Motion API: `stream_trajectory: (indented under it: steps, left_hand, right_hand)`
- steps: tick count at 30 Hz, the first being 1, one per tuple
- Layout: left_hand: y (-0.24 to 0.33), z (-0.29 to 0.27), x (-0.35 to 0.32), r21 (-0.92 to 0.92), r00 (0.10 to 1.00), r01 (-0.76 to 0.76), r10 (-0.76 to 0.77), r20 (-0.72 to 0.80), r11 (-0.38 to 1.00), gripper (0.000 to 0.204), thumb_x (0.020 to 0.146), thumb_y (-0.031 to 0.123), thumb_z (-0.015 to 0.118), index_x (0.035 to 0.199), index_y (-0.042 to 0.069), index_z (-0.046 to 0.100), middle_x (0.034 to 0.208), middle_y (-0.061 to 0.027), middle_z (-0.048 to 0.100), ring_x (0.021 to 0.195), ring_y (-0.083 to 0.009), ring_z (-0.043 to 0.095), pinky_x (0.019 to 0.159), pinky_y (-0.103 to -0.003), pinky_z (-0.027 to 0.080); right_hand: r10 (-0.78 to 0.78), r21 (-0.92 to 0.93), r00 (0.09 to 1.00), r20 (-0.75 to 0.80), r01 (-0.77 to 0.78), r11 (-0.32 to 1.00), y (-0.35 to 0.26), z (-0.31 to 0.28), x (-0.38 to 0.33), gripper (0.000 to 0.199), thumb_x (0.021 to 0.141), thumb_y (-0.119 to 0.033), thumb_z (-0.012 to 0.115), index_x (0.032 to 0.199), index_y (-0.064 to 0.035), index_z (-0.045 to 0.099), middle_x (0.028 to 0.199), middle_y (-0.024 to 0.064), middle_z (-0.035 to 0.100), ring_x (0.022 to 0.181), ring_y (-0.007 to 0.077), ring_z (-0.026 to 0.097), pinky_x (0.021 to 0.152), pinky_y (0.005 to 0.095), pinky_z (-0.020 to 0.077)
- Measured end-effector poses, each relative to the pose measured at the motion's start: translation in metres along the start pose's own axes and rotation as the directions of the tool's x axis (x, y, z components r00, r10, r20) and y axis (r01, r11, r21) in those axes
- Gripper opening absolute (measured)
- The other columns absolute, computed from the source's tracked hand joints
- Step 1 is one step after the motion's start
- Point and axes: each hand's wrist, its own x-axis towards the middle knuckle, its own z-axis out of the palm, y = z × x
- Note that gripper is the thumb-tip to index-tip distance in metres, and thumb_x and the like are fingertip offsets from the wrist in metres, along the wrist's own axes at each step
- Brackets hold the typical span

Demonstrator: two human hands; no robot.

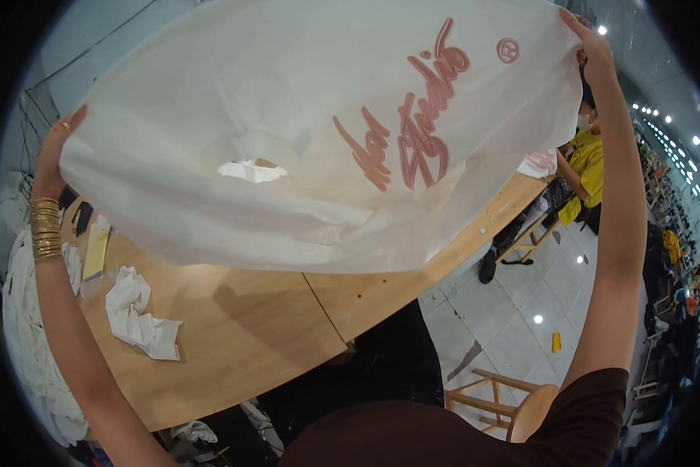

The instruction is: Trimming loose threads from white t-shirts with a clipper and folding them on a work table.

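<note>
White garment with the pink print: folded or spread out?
Spread out. The white garment hangs stretched between the raised left hand and right hand, above the wooden table.

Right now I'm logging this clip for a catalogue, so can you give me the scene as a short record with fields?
setting: workshop with a wooden table and tiled floor
left hand: raised, gripping the left edge of a white garment
right hand: raised, gripping the garment's right edge
garment: spread wide overhead, pink script print, neck opening visible
wrist: stack of gold bangles on the left
on table: crumpled white cloth
nearby: another person in a yellow top, seated; wooden stool below
</note>
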Motion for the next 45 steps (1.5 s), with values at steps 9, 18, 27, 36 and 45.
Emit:
stream_trajectory:
  steps: [9,18,27,36,45]
  left_hand:
    - [-0.186,0.072,0.091,-0.079,0.915,0.115,-0.136,-0.38,0.99,0.025,0.086,0.016,0.054,0.105,0.0,0.055,0.084,-0.009,0.06,0.067,-0.0155,0.061,0.06,-0.025,0.053]
    - [-0.253,0.161,-0.103,0.225,0.991,0.133,-0.137,0.002,0.965,0.02,0.084,0.013,0.053,0.098,-0.001,0.056,0.084,-0.0056,0.058,0.08,-0.0142,0.052,0.076,-0.026,0.041]
    - [-0.22,0.208,-0.24,0.797,0.984,-0.056,-0.102,0.146,0.601,0.025,0.072,0.002,0.061,0.096,0.004,0.059,0.09,-0.0096,0.057,0.093,-0.0263,0.053,0.08,-0.034,0.041]
    - [-0.202,0.326,-0.243,-0.404,0.706,0.705,-0.625,0.332,0.582,0.028,0.088,0.013,0.054,0.114,0.0,0.052,0.101,-0.0105,0.062,0.08,-0.0153,0.061,0.068,-0.024,0.049]
    - [-0.201,0.356,-0.222,0.625,0.932,-0.193,0.34,-0.124,0.757,0.029,0.075,0.004,0.059,0.104,0.001,0.055,0.091,-0.0115,0.059,0.083,-0.031,0.056,0.076,-0.037,0.043]
  right_hand:
    - [-0.071,-0.229,0.996,0.06,0.083,0.97,0.192,0.119,-0.059,0.023,0.072,-0.03,0.072,0.078,-0.0089,0.063,0.055,-0.0027,0.051,0.043,0.0072,0.043,0.037,0.0238,0.0308]
    - [0.204,-0.357,0.894,0.399,-0.054,0.933,0.249,0.062,-0.233,0.029,0.077,-0.027,0.065,0.082,0.0016,0.06,0.058,0.0049,0.05,0.056,0.0132,0.049,0.054,0.0285,0.0391]
    - [0.188,-0.615,0.861,0.472,0.169,0.77,0.275,0.009,-0.305,0.022,0.079,-0.02,0.061,0.093,-0.0023,0.06,0.074,0.0066,0.056,0.071,0.0153,0.055,0.061,0.0296,0.043]
    - [0.054,-0.06,0.539,0.841,-0.007,0.998,0.111,0.154,-0.466,0.046,0.063,0.008,0.058,0.103,-0.0142,0.061,0.082,0.0051,0.056,0.075,0.0209,0.063,0.062,0.0305,0.0493]
    - [0.018,-0.003,0.451,0.892,-0.034,0.999,0.105,0.179,-0.489,0.021,0.073,-0.016,0.057,0.093,-0.0102,0.056,0.079,0.0123,0.059,0.072,0.0336,0.059,0.061,0.0421,0.0444]
